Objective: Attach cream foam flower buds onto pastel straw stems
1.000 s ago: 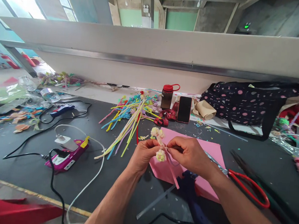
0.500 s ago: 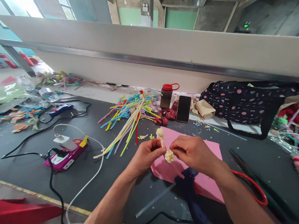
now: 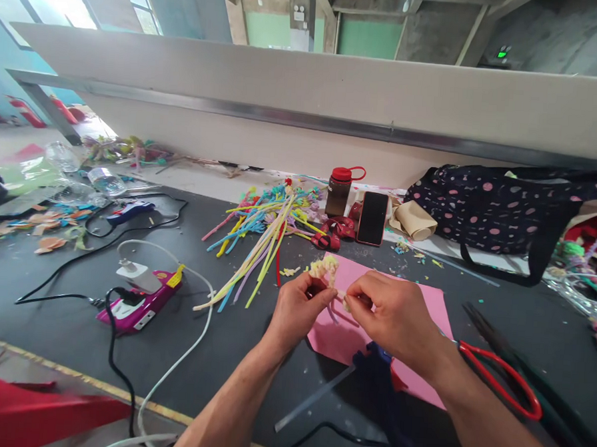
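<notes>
My left hand (image 3: 298, 311) is closed in a pinch on a pale yellow pipe-cleaner flower (image 3: 325, 267), whose fuzzy curled head sticks up above the fingers. Close beside it, my right hand (image 3: 392, 314) pinches a pale fuzzy part at the same piece; the fingertips hide most of it, so I cannot tell whether it is joined on. A thin stem hangs below the fingers. Both hands are over a pink sheet (image 3: 427, 307). Under my right wrist lies a dark blue glue gun (image 3: 378, 368), with a clear glue stick (image 3: 314, 398) poking out leftward.
Red-handled scissors (image 3: 503, 381) lie right of my right forearm. Loose pipe cleaners (image 3: 257, 248) fan out ahead. Behind stand a bottle (image 3: 339, 193), a phone (image 3: 372, 218) and a patterned bag (image 3: 489, 213). A magenta power strip (image 3: 141, 305) with cables lies left.
The flower has turned in my fingers: its two fuzzy heads were apart, and now one shows above my left hand. The pink stem has swung away from the glue gun.
</notes>
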Demonstrator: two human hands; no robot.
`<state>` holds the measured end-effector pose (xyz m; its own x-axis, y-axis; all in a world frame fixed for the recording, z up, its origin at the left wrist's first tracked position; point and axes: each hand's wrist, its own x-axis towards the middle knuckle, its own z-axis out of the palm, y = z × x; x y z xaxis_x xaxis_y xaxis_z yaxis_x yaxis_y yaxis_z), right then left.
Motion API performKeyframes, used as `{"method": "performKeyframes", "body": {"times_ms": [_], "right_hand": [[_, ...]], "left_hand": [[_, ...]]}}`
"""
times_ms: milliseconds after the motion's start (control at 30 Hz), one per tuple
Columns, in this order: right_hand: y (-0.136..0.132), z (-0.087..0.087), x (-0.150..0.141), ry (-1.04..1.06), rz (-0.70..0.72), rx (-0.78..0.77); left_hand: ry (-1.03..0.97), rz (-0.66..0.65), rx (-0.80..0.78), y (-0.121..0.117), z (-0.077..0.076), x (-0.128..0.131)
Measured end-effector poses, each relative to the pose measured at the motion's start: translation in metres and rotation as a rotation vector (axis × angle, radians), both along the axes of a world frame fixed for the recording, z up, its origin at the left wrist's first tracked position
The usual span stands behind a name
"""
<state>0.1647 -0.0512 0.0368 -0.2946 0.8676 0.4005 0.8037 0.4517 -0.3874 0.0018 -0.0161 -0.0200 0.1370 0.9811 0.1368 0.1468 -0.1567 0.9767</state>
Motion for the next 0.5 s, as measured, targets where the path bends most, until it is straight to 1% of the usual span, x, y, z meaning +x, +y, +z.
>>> {"method": "performKeyframes", "body": {"times_ms": [100,167,267,367,500], "right_hand": [[-0.004,-0.001,-0.005,-0.076,0.017,0.053],[-0.008,0.000,-0.008,-0.140,0.011,0.073],[-0.011,0.002,-0.009,-0.197,-0.014,0.091],[-0.012,0.004,-0.007,-0.195,-0.007,0.104],[-0.008,0.003,-0.001,-0.165,0.009,0.076]], "left_hand": [[-0.142,0.005,-0.089,0.001,-0.004,0.001],[-0.168,0.024,-0.098,0.000,-0.005,0.002],[-0.092,0.090,-0.015,-0.003,-0.003,0.003],[-0.004,0.133,0.075,-0.007,0.002,0.003],[0.067,0.095,0.098,-0.008,0.004,0.003]]}}
